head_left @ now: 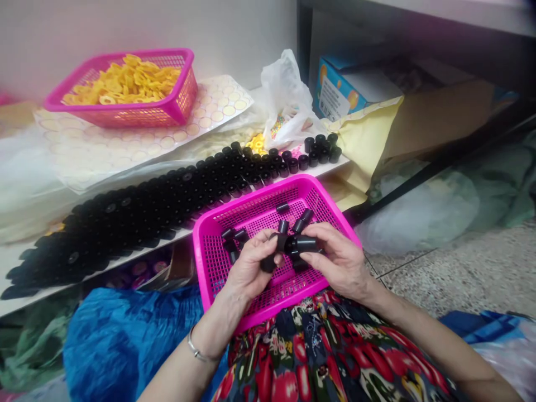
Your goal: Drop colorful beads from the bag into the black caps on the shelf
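Observation:
Over a pink plastic basket on my lap, both hands are closed on small black cylinders. My left hand grips black cylinders between thumb and fingers. From the other side, my right hand pinches black cylinders that lie close to or against those in the left. How many each hand holds is hard to see. Several loose black cylinders lie on the basket's bottom. Behind the basket, a dense block of upright black cylinders stands in rows along a white shelf.
A second pink basket full of yellow ring-shaped pieces stands on a circle-patterned sheet. A white plastic bag and a blue box are at the back. Blue plastic lies at my left; a dark bar slants at right.

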`<state>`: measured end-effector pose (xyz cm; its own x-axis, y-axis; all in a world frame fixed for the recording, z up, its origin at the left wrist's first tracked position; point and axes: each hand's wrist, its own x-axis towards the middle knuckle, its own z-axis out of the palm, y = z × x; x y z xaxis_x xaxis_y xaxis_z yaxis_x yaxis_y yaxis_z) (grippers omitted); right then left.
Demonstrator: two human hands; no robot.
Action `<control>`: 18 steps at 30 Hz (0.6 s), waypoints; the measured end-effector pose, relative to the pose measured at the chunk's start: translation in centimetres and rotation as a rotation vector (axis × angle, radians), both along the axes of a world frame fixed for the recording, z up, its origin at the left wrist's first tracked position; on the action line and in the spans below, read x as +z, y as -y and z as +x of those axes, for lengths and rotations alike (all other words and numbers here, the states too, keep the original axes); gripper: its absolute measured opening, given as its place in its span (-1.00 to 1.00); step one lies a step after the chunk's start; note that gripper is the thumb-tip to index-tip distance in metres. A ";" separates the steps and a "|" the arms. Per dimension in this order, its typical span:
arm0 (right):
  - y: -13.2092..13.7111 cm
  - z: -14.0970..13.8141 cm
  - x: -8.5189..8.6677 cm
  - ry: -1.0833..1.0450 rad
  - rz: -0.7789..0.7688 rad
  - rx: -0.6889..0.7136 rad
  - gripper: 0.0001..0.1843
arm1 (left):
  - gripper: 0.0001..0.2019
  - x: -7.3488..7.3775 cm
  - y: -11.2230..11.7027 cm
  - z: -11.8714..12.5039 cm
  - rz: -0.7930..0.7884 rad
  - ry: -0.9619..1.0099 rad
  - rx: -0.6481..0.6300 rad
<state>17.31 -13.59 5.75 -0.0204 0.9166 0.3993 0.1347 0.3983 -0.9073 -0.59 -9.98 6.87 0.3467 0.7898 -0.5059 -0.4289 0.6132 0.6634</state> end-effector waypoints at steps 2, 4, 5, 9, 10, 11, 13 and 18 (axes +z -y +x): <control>0.0 0.2 0.2 0.056 0.035 -0.023 -0.69 | -0.62 -0.1 0.0 0.1 0.004 -0.012 0.014; 0.1 0.4 0.5 0.106 0.061 -0.037 -0.70 | -0.62 -0.1 0.0 0.2 0.020 -0.033 0.035; 0.1 0.4 0.5 0.130 0.067 -0.034 -0.70 | -0.63 -0.2 0.1 0.3 0.032 -0.044 0.044; 0.2 0.1 0.3 0.187 0.077 -0.036 -0.67 | -0.65 -0.3 0.4 1.0 0.066 -0.063 0.033; 0.2 -0.1 0.0 0.193 0.071 -0.052 -0.65 | -0.66 -0.3 0.6 1.2 0.073 -0.070 0.032; 0.1 -0.3 -0.2 0.194 0.062 -0.070 -0.63 | -0.67 -0.3 0.7 1.4 0.080 -0.085 0.037; 0.0 -0.7 -0.7 0.189 0.032 -0.087 -0.57 | -0.69 -0.5 0.9 1.7 0.105 -0.133 0.050; -0.1 -1.4 -1.4 0.166 -0.041 0.017 -0.39 | -0.72 -0.7 1.4 1.4 0.097 -0.145 -0.022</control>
